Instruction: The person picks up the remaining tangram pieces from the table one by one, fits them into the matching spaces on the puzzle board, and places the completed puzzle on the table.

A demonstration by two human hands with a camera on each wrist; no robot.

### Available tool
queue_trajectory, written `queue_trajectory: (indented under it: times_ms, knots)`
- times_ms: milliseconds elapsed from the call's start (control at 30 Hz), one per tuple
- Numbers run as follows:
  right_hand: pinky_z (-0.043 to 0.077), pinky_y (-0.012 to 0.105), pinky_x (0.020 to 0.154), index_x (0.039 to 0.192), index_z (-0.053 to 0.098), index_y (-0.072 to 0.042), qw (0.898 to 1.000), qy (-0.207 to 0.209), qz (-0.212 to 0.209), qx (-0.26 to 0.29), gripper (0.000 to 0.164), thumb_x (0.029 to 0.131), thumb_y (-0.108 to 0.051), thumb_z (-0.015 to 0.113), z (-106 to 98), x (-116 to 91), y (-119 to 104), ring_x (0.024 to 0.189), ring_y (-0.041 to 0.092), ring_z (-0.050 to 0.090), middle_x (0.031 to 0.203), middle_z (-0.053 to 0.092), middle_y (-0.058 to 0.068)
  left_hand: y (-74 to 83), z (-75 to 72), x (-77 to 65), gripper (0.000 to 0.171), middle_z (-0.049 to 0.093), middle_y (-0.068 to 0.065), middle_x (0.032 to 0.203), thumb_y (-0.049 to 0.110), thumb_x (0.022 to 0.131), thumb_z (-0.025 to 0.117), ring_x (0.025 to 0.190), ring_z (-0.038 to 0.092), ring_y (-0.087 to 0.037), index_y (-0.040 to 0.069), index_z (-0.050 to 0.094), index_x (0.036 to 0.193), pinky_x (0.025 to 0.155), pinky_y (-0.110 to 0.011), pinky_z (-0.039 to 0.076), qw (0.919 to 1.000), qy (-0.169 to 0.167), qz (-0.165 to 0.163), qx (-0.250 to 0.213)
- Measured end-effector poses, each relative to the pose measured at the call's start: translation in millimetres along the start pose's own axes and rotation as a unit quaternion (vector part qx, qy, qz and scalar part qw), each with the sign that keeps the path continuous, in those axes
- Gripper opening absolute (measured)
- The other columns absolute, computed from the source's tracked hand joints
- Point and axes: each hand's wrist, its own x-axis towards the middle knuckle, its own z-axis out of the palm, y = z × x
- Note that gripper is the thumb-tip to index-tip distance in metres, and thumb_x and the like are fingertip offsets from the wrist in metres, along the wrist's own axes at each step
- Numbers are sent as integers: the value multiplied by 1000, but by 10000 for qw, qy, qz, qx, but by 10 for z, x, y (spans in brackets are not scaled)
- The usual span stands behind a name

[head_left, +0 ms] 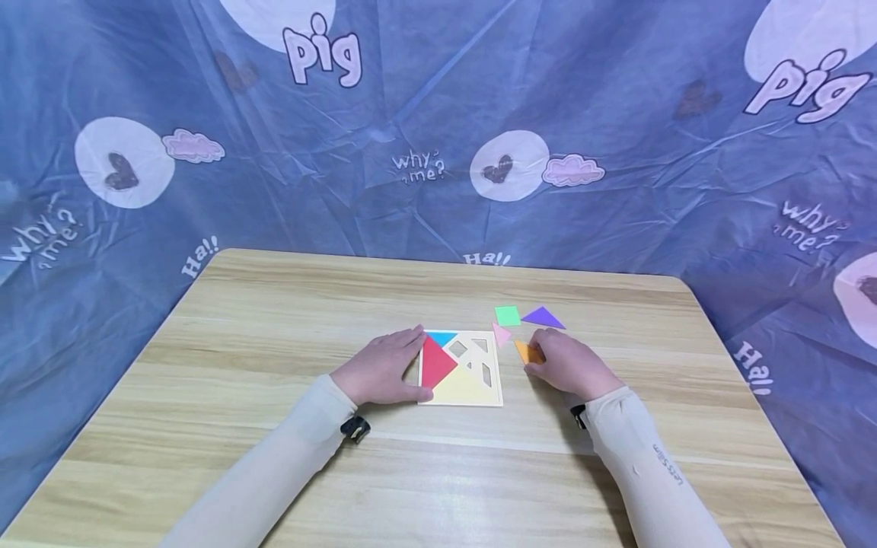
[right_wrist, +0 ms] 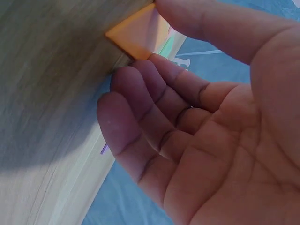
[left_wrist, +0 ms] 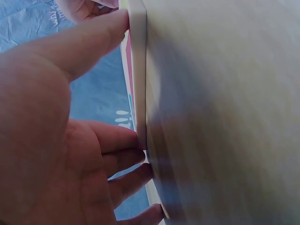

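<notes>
The tangram board (head_left: 473, 400) lies on the table, with red, yellow and blue pieces set in its left and near parts. Several cut-out slots show on its right side. My left hand (head_left: 387, 367) grips the board's left edge, thumb at the near corner and fingertips at the far one. In the left wrist view the thumb (left_wrist: 101, 40) bears on the board's side (left_wrist: 138, 70). Right of the board, my right hand (head_left: 570, 364) pinches an orange tangram piece (head_left: 526, 352) between thumb and fingertips. That orange piece (right_wrist: 136, 35) is partly covered by the thumb in the right wrist view.
Beyond the right hand lie a green square (head_left: 508, 316) and a purple triangle (head_left: 543, 317). A pink piece (head_left: 502, 335) sits right at the board's far right corner. The wooden table (head_left: 288, 304) backs onto a blue printed cloth (head_left: 384, 205).
</notes>
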Motion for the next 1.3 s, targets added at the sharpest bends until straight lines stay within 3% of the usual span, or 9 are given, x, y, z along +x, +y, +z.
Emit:
queue_trajectory:
  times_ms: [267, 533, 833, 1167, 1300]
  knots:
    - [50, 40, 77, 96, 60, -3, 9997, -12, 216, 123, 25, 88, -19, 78, -10, -8, 4, 78, 21, 55, 88, 62, 6, -3, 9, 7, 106, 25, -10, 171, 64, 87, 70, 157, 25, -29, 3, 28, 163, 125, -49, 26, 10000, -37, -28, 21]
    - [47, 33, 69, 92, 64, -3, 9967, -107, 610, 529, 30, 87, -27, 82, -16, -10, 40, 70, 17, 54, 83, 64, 3, -13, 18, 19, 120, 20, -11, 172, 72, 80, 73, 157, 23, -29, 2, 23, 163, 126, -48, 24, 9999, -116, 94, 86]
    - [50, 37, 74, 92, 68, -3, 9946, 89, 661, 796, 17, 93, -18, 76, -27, 24, 18, 74, 18, 58, 84, 67, 3, -53, 15, 25, 119, 20, -10, 172, 71, 80, 73, 158, 22, -29, 3, 23, 164, 126, -49, 24, 9999, -131, 61, 88]
    - [50, 30, 64, 85, 71, -4, 9907, 667, 481, 1088, 12, 96, -8, 69, -91, 14, -32, 63, 12, 59, 77, 67, 3, -68, -17, 36, 120, 20, -11, 172, 71, 80, 75, 157, 22, -30, 3, 23, 164, 126, -50, 24, 9998, -157, 70, 36]
    - [48, 30, 61, 84, 71, -3, 9905, 932, 333, 951, 15, 97, -6, 66, -98, 32, -41, 60, 13, 58, 73, 66, 3, -73, -28, 35, 120, 20, -10, 172, 71, 80, 75, 158, 22, -30, 3, 23, 164, 126, -50, 24, 9998, -173, 35, 41]
